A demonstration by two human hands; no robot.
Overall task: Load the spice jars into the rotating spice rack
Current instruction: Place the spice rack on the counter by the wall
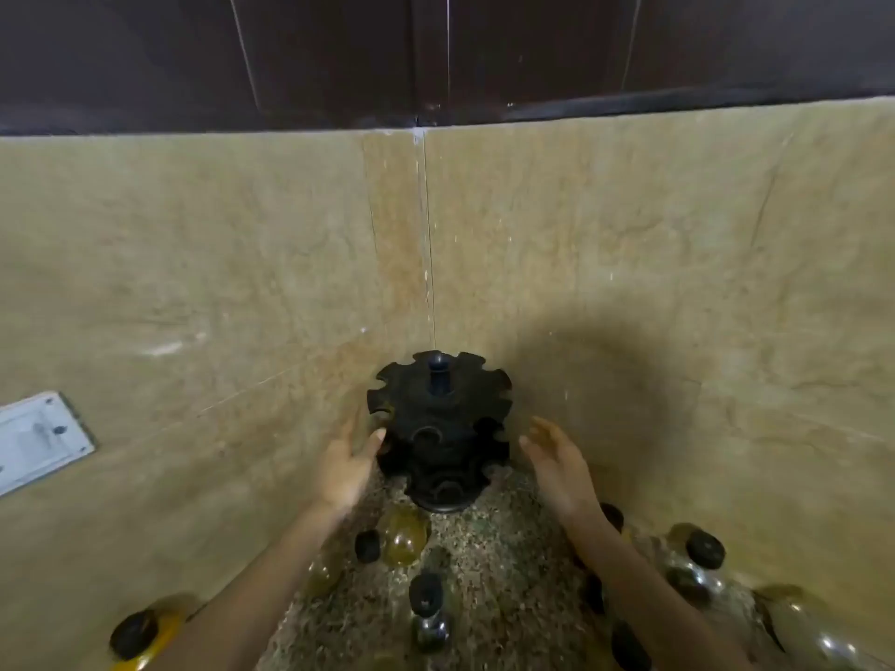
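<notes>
A black rotating spice rack (439, 428) stands in the corner of a speckled counter, its round slots showing no jars. My left hand (346, 464) is open just left of the rack, thumb tip touching its side. My right hand (557, 464) is open a little to the rack's right, not touching it. Several glass spice jars with black lids lie on the counter behind the hands: one with yellowish contents (404, 537), a dark-lidded one (427, 607) in the middle, another (704, 549) at the right, and one (140, 636) at the lower left.
Beige tiled walls (218, 283) meet in a corner right behind the rack. A white switch plate (36, 438) sits on the left wall. Dark cabinets (436, 50) run above. The speckled counter (494, 549) is narrow and crowded with jars.
</notes>
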